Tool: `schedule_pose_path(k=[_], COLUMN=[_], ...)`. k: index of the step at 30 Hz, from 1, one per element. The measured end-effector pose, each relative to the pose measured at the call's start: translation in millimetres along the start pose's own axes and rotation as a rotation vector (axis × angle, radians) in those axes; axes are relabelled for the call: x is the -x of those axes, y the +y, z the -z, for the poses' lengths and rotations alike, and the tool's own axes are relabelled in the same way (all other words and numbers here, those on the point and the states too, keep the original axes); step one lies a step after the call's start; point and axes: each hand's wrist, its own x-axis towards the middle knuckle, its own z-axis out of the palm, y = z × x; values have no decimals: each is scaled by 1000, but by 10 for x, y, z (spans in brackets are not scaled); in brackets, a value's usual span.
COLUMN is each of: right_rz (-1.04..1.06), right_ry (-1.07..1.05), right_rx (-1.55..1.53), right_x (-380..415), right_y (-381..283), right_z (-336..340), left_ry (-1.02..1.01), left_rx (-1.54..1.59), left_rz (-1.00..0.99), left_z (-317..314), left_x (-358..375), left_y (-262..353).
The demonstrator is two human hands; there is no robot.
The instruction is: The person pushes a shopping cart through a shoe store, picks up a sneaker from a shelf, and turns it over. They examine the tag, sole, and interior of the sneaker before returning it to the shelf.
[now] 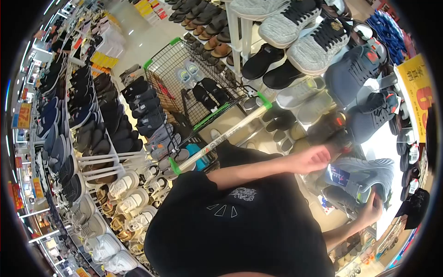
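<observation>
My right hand (372, 210) grips the heel collar of a grey sneaker (376, 171) at the lower right of the rack. A dark blue tag (338, 175) hangs on that shoe. Another dark grey sneaker (339, 196) sits just below it, partly covered. My left arm reaches across my body, and my left hand (311, 159) is closed, its fingers curled. Right beside it is a dark brown shoe (326, 129), blurred. Whether the left fingers hold anything is hidden. A blue-grey sneaker (369, 122) stands above on the shelf.
A shopping cart (221, 117) with green corners stands in front of me, holding black shoes (210, 92) and light slippers (190, 73). Shoe racks flank both sides, with white and beige shoes (131, 198) at left. A yellow price sign (415, 94) is at right.
</observation>
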Motion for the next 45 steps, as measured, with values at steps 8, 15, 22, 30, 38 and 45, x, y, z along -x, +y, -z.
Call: schedule_pose_path(k=[8,15,22,30,38,45], right_rz=[197,737,658,802,1189,1432], right_ry=[-516,-822,-789,-752,-906,-1095], right_rx=[-123,-302,-326,-550,-613,-746], right_x=[89,98,185,209,257,628], right_y=[-325,-1094,-968,-935,-1406,-2290], right_z=[161,-356,-319,-94,-300,-846], left_ry=[189,131,76,-86,76,584], left_rx=[-68,486,698,745,786,711], left_rz=[-35,403,370,295,440,-235], left_z=[341,564,305,45,154,450], left_x=[439,866,762,591,888,1675], left_y=[139,92,-118,200,422,-300])
